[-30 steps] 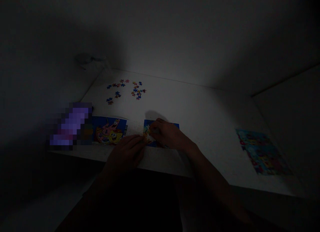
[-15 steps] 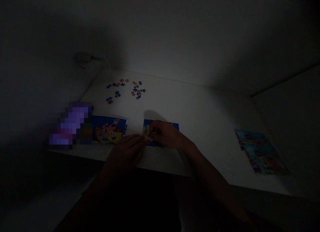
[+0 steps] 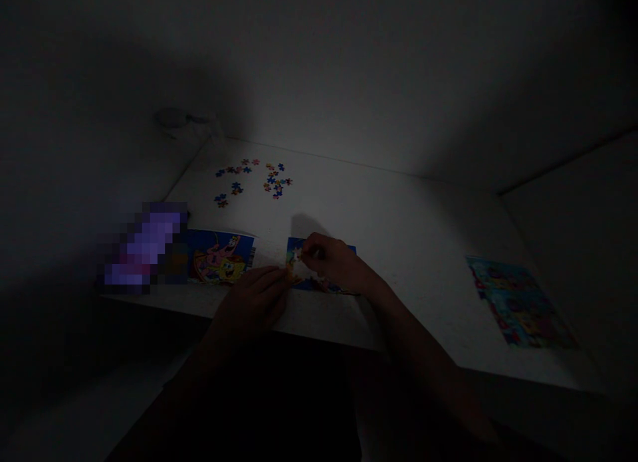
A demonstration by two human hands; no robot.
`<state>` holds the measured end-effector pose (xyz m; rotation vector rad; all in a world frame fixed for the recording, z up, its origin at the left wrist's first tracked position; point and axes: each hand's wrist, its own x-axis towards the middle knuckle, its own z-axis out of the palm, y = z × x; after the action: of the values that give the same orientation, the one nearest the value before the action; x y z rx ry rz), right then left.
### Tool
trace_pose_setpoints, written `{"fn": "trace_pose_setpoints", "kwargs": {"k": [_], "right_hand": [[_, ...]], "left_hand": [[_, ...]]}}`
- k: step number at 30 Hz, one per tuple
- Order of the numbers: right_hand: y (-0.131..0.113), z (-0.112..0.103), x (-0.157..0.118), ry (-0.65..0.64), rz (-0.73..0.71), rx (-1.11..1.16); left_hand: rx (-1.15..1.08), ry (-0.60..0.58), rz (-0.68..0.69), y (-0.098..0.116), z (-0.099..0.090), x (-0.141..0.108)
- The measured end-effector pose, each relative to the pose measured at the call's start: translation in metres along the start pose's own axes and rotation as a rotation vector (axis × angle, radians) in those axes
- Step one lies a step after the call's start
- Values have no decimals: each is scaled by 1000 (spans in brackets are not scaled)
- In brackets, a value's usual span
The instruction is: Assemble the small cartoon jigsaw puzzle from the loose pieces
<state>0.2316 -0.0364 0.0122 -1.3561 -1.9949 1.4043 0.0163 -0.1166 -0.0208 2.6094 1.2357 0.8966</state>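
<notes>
- No words, numbers or brands can be read anywhere, though the dim light may be hiding fine print.
- Left picture card (image 3: 222, 257): a small dark strip (image 3: 252, 258) sits at its right edge, perhaps a barcode, too small to read.
- Blue card (image 3: 343, 250): no lettering shows on its visible part.
- Printed sheet (image 3: 521, 302), at right: too dim and blurred for any text.
- Purple object (image 3: 144, 246): pixelated, so any label is hidden.
</notes>
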Motion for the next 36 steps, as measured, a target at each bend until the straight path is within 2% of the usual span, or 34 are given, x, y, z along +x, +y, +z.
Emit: {"fn": "trace_pose_setpoints", "kwargs": {"k": [5,9,17,21,25,36], "right_hand": [[4,2,2,-18,21,85],[7,2,6,31,2,79],[9,5,6,65,-35,-26],[4,7,5,42,-20,-105],[-2,8,3,60,-71,-216],[-6,12,4,61,-52,-387]], "left_hand": [[-4,9,7,0,0,0],[-8,-6,1,-1,1,-1],[-4,-2,-9,-1,1,0],[-11,4,-5,-1,1,-1],[1,11,-6,-1,0,0],[-10,5,-6,-1,1,0]]}}
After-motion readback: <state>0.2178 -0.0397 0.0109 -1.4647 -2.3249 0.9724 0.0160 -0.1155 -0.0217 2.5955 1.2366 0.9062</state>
